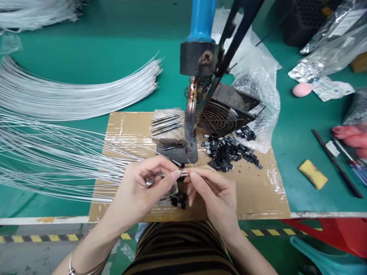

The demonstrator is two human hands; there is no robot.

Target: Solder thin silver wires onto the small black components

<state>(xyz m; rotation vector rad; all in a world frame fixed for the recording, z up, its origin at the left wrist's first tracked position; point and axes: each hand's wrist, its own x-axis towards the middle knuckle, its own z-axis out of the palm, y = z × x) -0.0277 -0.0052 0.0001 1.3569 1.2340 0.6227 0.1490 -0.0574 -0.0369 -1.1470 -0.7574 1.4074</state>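
Note:
My left hand (151, 181) pinches a thin white cable, and its bare end (183, 173) shows between my two hands. Close against it, my right hand (213, 187) is closed, fingertips at that same cable end. A thin silvery wire (228, 201), like solder wire, runs through my right hand and pokes out above the fingers. Just beyond my fingertips, the tip of a mounted soldering iron (191, 110) points down. Cables with black connectors (179, 200) on their ends lie under my hands. What exactly sits between the fingertips is too small to tell.
A heap of black connectors (226, 151) lies to the right, before a fan (219, 116). Metal tips rest on a block (168, 135). White cable bundles (86, 97) spread leftward. At right are a yellow sponge (312, 173) and a black rod (336, 164).

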